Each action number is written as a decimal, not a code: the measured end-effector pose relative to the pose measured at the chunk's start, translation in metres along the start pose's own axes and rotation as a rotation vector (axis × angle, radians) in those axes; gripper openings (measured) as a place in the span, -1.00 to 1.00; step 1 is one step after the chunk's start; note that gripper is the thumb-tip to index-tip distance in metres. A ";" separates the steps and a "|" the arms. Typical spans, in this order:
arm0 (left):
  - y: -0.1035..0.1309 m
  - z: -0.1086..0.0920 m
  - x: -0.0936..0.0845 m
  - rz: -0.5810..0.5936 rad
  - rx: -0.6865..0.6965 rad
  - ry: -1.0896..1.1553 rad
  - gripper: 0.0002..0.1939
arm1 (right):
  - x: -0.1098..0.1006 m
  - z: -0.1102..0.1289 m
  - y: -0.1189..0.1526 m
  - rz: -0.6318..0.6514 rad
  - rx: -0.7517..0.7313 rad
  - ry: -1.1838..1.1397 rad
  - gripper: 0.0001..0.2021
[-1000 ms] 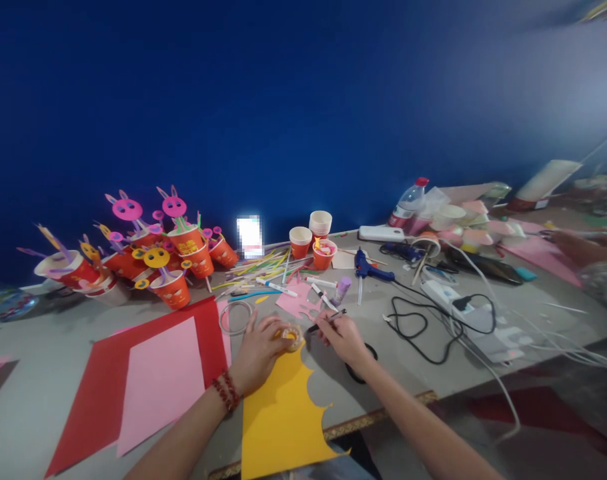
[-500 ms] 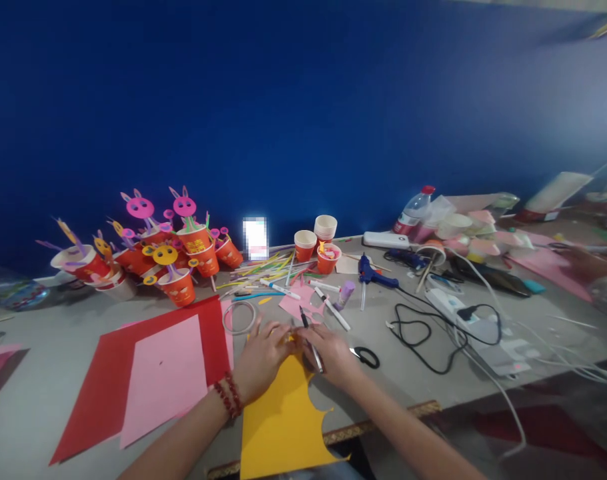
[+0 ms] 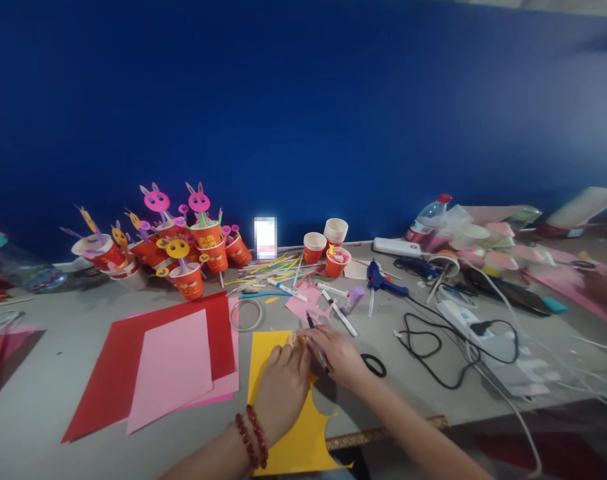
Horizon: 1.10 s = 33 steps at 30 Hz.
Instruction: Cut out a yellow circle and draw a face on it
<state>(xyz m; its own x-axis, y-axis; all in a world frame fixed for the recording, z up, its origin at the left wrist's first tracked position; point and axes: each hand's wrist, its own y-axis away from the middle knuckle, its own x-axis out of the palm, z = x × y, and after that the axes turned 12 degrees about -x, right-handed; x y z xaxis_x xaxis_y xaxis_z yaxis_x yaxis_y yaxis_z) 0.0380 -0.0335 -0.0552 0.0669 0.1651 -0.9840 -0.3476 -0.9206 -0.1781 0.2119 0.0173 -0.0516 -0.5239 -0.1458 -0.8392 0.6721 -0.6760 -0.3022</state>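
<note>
A yellow sheet [image 3: 303,440] with a scalloped right edge lies at the front of the table. My left hand [image 3: 282,383], with red beads at the wrist, rests on it, its fingers bent together near the sheet's top edge. A small pale thing, too blurred to name, is at its fingertips. My right hand [image 3: 336,357] touches the same spot and has a black pen [image 3: 317,341] tucked between its fingers. Just right of it lie black-handled scissors [image 3: 373,365], partly covered by the hand. Behind are pink scraps [image 3: 303,305] and markers [image 3: 339,312].
Red and pink sheets [image 3: 101,373] lie left, with a tape ring [image 3: 246,315] beside them. Decorated cups [image 3: 188,283] stand behind. To the right are a blue glue gun [image 3: 386,283], cables and a power strip [image 3: 488,347]. A blue wall [image 3: 303,120] rises behind.
My left hand has moved right and nearer on the yellow sheet, uncovering its top left corner. The view has shifted, so the table's things appear farther right.
</note>
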 end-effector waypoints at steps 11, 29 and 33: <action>-0.003 -0.015 0.002 -0.010 -0.119 0.073 -0.58 | -0.013 -0.003 -0.009 0.012 -0.031 -0.056 -0.64; 0.003 -0.014 0.013 0.151 -0.003 -0.159 -0.35 | -0.016 -0.030 -0.118 0.281 0.042 -0.412 -0.76; 0.002 -0.014 0.010 0.108 -0.029 -0.124 -0.41 | -0.006 -0.030 -0.123 0.338 0.012 -0.403 -0.80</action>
<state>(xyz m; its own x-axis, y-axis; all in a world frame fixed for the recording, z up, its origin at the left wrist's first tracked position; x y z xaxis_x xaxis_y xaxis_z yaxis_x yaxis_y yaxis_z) 0.0515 -0.0384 -0.0655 -0.0858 0.1056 -0.9907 -0.3195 -0.9448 -0.0731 0.1482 0.1237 -0.0227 -0.4401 -0.6218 -0.6479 0.8335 -0.5512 -0.0372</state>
